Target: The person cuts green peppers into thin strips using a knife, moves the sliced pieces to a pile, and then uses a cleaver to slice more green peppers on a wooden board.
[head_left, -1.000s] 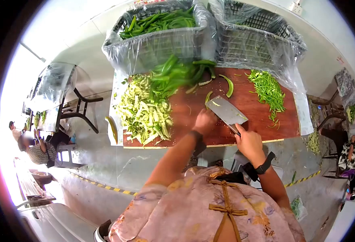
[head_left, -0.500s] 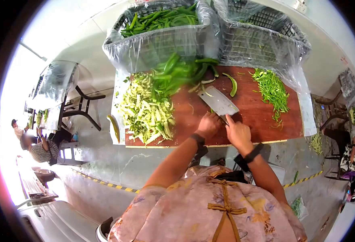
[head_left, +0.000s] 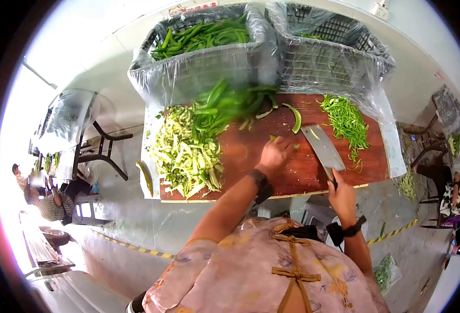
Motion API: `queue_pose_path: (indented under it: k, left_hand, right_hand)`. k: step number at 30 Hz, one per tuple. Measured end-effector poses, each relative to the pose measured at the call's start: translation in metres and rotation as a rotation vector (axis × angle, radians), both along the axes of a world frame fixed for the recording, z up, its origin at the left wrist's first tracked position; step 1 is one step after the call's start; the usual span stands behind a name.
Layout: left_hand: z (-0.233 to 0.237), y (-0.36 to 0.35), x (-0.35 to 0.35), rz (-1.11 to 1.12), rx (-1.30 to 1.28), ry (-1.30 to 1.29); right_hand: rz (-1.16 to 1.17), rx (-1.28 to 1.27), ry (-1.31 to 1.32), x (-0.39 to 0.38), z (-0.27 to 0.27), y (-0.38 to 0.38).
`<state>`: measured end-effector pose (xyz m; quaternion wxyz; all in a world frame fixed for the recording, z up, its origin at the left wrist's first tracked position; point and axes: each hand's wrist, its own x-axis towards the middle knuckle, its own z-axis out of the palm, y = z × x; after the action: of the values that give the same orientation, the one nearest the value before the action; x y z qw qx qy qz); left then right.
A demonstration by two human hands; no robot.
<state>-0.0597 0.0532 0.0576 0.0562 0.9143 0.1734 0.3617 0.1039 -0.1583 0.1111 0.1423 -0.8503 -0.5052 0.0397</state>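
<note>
My right hand (head_left: 341,193) is wrapped round the handle of a cleaver (head_left: 324,150), whose broad blade lies over the right part of the red-brown board (head_left: 251,156). My left hand (head_left: 277,155) is closed on a green pepper piece (head_left: 296,146) near the board's middle. A curved pepper strip (head_left: 293,118) lies beyond the two hands. Left of them is a heap of pale cut pepper pieces (head_left: 185,156), with whole green peppers (head_left: 219,109) behind it, partly blurred. Thin green slices (head_left: 347,125) are piled at the right.
Two plastic-lined crates (head_left: 204,73) (head_left: 334,68) stand behind the board, the left one holding green peppers. A single pepper (head_left: 145,177) lies by the board's left edge. People (head_left: 55,206) (head_left: 457,201) are at far left and far right.
My right hand and the cleaver have moved right, away from my left hand. My left hand has shifted slightly, and a pepper piece now shows at its fingers. The camera view has shifted a little.
</note>
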Motion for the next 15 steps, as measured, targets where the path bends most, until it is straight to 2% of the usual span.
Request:
queue_pose_path:
  k: [1,4,5,9,11,13,15]
  left_hand:
    - [0.010,0.006,0.009,-0.037,-0.023,-0.088]
    - [0.034,0.017,0.037,0.004,-0.086,0.003]
    - [0.040,0.019,0.044,-0.003,-0.041,-0.076]
    - [0.016,0.026,0.054,0.038,-0.147,0.041]
    - [0.012,0.026,0.036,0.185,-0.268,-0.030]
    - [-0.020,0.052,0.020,0.299,-0.130,0.102]
    - [-0.009,0.062,-0.006,0.456,-0.173,0.140]
  right_hand:
    - [-0.007,0.003,-0.001,0.000,0.000,-0.013]
    - [-0.094,-0.011,0.052,-0.003,-0.001,-0.043]
    - [-0.102,-0.023,0.055,-0.004,-0.002,-0.050]
    - [-0.087,0.011,0.069,-0.007,-0.015,-0.072]
    - [-0.084,-0.008,0.092,-0.009,-0.017,-0.077]
    - [-0.084,-0.012,0.101,-0.010,-0.018,-0.080]
    - [-0.080,-0.016,0.110,-0.012,-0.016,-0.080]
